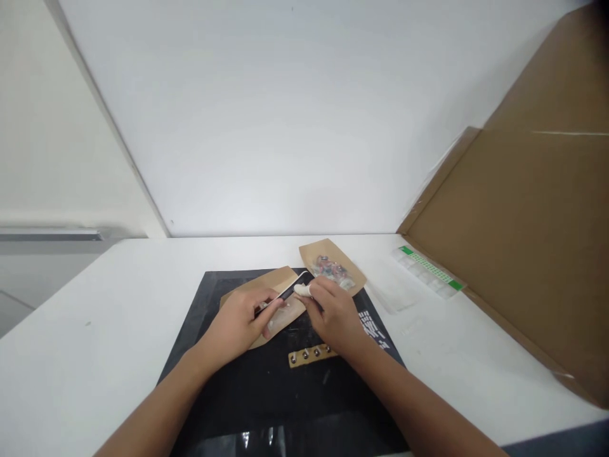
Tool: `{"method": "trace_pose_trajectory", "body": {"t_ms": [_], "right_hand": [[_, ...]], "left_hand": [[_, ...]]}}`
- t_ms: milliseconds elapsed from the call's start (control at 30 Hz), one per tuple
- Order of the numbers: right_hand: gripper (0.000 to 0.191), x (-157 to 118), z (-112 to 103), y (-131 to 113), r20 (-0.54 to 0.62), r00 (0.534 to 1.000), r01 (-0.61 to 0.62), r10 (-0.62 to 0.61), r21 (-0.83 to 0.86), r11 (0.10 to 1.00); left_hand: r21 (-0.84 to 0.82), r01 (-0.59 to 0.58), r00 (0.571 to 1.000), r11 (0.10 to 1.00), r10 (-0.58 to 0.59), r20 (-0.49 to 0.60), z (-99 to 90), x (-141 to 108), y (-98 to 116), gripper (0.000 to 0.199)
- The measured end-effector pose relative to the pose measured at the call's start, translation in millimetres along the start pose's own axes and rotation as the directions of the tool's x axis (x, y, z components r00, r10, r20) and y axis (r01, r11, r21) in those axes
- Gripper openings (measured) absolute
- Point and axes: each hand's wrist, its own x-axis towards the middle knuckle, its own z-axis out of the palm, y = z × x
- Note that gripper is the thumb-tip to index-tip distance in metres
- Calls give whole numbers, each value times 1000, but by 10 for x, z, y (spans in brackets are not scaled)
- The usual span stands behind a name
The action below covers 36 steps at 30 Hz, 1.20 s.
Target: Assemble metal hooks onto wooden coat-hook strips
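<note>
My left hand (233, 324) is closed around a thin dark flat piece with a white edge (288, 291), tilted up to the right. Between the fingers of my right hand (337, 314) is a small white rounded piece (301, 290), close against the dark piece; its exact kind does not show. Under both hands lies a brown paper pouch with a clear window (280, 277), partly covered by them. A tan strip with several round metal parts (305, 355) rests on the black mat (247, 400), its right end hidden by my right hand.
Behind my right hand, a second brown pouch (349, 261) shows small coloured parts through its window. Small white pieces (370, 327) lie on the mat's right side. A clear plastic case with green labels (431, 271) sits by a large cardboard sheet (528, 209) on the white table (76, 355).
</note>
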Motion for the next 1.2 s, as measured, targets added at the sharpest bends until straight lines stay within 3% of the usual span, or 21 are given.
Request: {"method": "trace_pose_trajectory", "body": {"t_ms": [300,400,533,700,833,967,1067,1200], "right_hand": [[32,42,11,36,-139,990,-45,25,-144,989],[33,53,16,-9,-147,989,-10,-18,-185,983],[33,75,34,-93,-71,990,105,-123,-219,970],[33,122,51,-117,-163,982,57,-99,-242,968],[31,119,68,-114,-80,984,138,-160,-229,964],[30,127,83,-113,-146,986,48,-82,-221,974],[30,135,93,-117,-95,989,95,-116,-209,973],[31,161,98,-120,-157,985,36,-72,-220,975]], "left_hand": [[-187,113,993,976,-115,0,87,-23,47,38],[-173,90,995,981,-97,-32,85,-23,57,38],[-147,47,997,988,-55,-49,88,-32,46,38],[-104,-34,990,994,20,-137,103,-44,14,36],[-28,-96,983,995,91,-162,105,-47,11,36],[-17,-89,974,996,83,-211,109,-47,7,34],[24,-108,973,994,111,-205,103,-43,8,34],[19,-94,970,995,96,-225,89,-42,25,35]]}}
